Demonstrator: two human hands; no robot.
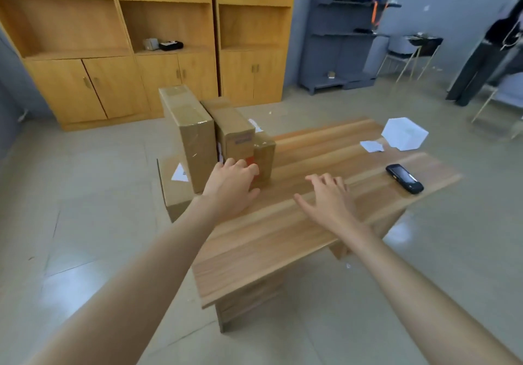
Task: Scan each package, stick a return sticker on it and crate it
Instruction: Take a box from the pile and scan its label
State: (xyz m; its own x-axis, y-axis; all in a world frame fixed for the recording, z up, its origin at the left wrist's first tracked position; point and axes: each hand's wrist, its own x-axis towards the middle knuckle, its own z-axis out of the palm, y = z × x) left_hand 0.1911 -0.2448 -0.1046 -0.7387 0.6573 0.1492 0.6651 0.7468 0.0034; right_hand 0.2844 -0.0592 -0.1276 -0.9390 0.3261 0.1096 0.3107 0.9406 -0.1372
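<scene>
Several cardboard packages stand at the left end of the wooden table (297,223): a tall one (192,132), a middle one (235,135) with a red label, and a small one (264,155). Another box (174,183) with a white label sits lower, off the table's left edge. My left hand (232,186) has its curled fingers against the front of the middle and small packages; a firm grip is not visible. My right hand (328,197) hovers open over the table, fingers spread. A black handheld scanner (404,179) lies at the right. White sticker sheets (404,133) and a loose sticker (372,146) lie at the far right corner.
Wooden cabinets (113,53) line the back wall. Grey shelves (345,39), chairs (407,53) and a standing person (492,53) are at the right. Tiled floor surrounds the table.
</scene>
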